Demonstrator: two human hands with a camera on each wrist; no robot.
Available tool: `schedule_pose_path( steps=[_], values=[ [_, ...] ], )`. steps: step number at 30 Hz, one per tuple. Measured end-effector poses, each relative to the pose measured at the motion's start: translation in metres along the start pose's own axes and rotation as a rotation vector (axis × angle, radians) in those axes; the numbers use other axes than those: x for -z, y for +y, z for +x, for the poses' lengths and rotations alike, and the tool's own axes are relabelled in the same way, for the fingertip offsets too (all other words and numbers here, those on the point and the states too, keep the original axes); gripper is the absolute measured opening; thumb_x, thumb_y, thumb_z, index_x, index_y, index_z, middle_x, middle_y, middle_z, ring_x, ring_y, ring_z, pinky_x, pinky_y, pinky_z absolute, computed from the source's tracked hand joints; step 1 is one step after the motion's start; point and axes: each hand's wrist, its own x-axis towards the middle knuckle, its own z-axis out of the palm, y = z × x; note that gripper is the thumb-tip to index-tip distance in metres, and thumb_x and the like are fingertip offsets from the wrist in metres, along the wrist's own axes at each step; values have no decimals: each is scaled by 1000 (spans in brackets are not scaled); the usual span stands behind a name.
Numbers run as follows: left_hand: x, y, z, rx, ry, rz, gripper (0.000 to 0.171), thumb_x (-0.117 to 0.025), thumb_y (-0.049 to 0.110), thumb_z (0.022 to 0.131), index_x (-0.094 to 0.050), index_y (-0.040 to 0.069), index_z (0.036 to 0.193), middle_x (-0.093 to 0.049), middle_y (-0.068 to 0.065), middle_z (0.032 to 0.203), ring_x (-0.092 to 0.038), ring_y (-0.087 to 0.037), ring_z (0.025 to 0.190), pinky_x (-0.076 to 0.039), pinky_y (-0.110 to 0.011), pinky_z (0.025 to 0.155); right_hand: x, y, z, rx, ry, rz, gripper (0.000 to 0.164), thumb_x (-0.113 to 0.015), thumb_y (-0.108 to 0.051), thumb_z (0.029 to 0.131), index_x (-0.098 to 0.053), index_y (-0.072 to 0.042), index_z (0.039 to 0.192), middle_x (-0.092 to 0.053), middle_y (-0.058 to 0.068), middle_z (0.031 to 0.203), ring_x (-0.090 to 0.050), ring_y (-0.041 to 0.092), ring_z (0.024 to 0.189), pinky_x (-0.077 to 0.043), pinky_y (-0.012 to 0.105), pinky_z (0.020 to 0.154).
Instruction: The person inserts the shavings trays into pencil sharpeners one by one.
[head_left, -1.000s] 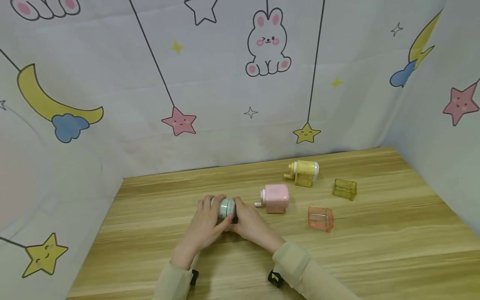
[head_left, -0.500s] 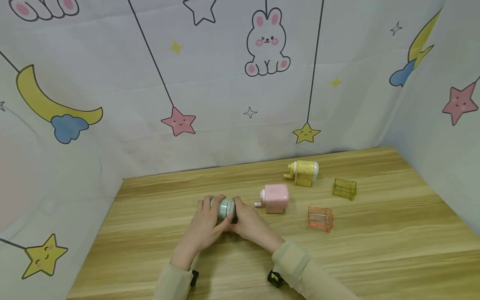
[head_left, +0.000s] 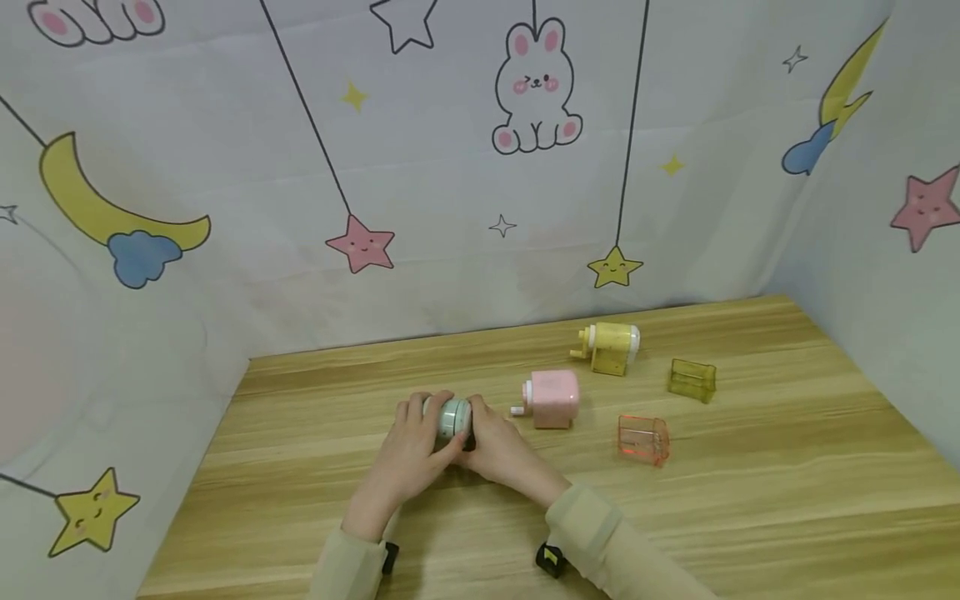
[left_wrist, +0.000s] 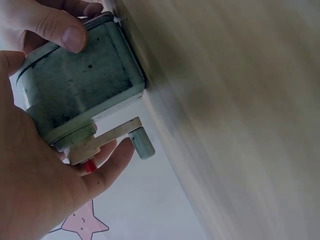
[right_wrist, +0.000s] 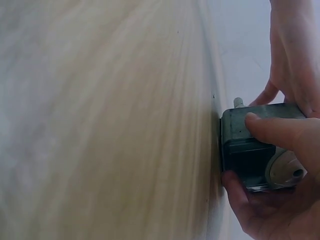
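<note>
A mint-green crank pencil sharpener (head_left: 452, 417) stands at the table surface between both hands. My left hand (head_left: 408, 446) grips it from the left, palm over its top, with fingers reaching round near the crank handle (left_wrist: 142, 142). From the right, my right hand (head_left: 498, 442) holds its other end. In the right wrist view, the thumb (right_wrist: 270, 127) lies along the sharpener's side and a finger (right_wrist: 237, 197) touches its lower corner. Between them show a dark recess (right_wrist: 248, 161) and the round pencil hole (right_wrist: 287, 170). The hands hide much of the body in the head view.
Right of the hands stands a pink crank sharpener (head_left: 553, 398), with a yellow one (head_left: 611, 343) behind it. Farther right lie a see-through olive box (head_left: 692, 380) and a see-through orange-red box (head_left: 642, 439). A printed cloth (head_left: 435, 183) encloses the wooden table (head_left: 300, 467) behind and at the sides.
</note>
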Motion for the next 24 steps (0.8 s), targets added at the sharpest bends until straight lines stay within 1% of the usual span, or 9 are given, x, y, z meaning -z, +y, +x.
schedule_pose_path(
  steps=[3, 5, 7, 9, 11, 13, 17, 21, 24],
  values=[
    [-1, 1, 1, -3, 7, 12, 57, -39, 52, 90, -34, 15, 134, -39, -17, 121, -36, -30, 103, -46, -47, 76, 0, 1, -1, -4, 1, 9, 68, -69, -37, 75, -38, 1, 122, -59, 15, 102, -57, 18, 82, -53, 33, 65],
    [-1, 1, 1, -2, 12, 23, 58, -39, 52, 90, -34, 15, 134, -40, -18, 121, -37, -30, 103, -46, -47, 76, 1, 0, -2, -8, 2, 2, 72, -69, -37, 76, -35, 2, 125, -59, 17, 106, -57, 20, 85, -54, 36, 68],
    [0, 2, 1, 4, 20, 39, 59, -40, 52, 89, -33, 14, 134, -40, -18, 121, -37, -31, 104, -46, -48, 76, 3, -1, -4, -16, -8, -11, 79, -70, -36, 75, -30, 4, 131, -56, 22, 114, -55, 25, 93, -53, 40, 75],
    [0, 2, 1, 13, 33, 57, 59, -42, 51, 89, -33, 14, 134, -41, -19, 121, -38, -32, 104, -47, -49, 75, 6, -3, -7, -22, -21, -31, 87, -72, -32, 74, -23, 5, 136, -50, 26, 124, -51, 29, 104, -50, 45, 83],
    [-1, 2, 1, 20, 48, 75, 59, -43, 50, 88, -34, 13, 134, -42, -20, 120, -39, -33, 103, -47, -50, 74, 10, -6, -11, -27, -30, -59, 93, -74, -30, 72, -17, 4, 139, -45, 28, 128, -47, 32, 110, -48, 47, 87],
    [-1, 2, 1, 24, 64, 90, 59, -45, 50, 88, -34, 13, 133, -43, -20, 119, -40, -33, 102, -48, -50, 72, 14, -8, -13, -21, -31, -87, 96, -75, -27, 72, -15, 2, 140, -45, 27, 128, -46, 32, 110, -48, 46, 88],
    [-2, 1, 0, 35, 75, 103, 61, -44, 52, 88, -33, 15, 135, -44, -19, 120, -41, -33, 103, -48, -51, 72, 22, -12, -19, 13, -3, -170, 88, -74, -27, 72, -24, 0, 138, -50, 23, 122, -49, 31, 105, -49, 44, 85],
    [-2, 0, -1, 48, 69, 111, 68, -41, 57, 87, -27, 16, 140, -43, -20, 123, -40, -35, 107, -47, -55, 77, 28, -14, -23, 67, 38, -299, 75, -73, -29, 72, -37, -2, 132, -52, 20, 121, -50, 33, 104, -49, 47, 85],
    [-1, 1, -2, 46, 76, 107, 72, -42, 58, 86, -23, 17, 142, -42, -23, 126, -38, -37, 111, -45, -59, 80, 32, -16, -26, 113, 77, -396, 68, -73, -31, 72, -44, -4, 128, -53, 18, 121, -51, 31, 101, -50, 46, 83]
  ],
)
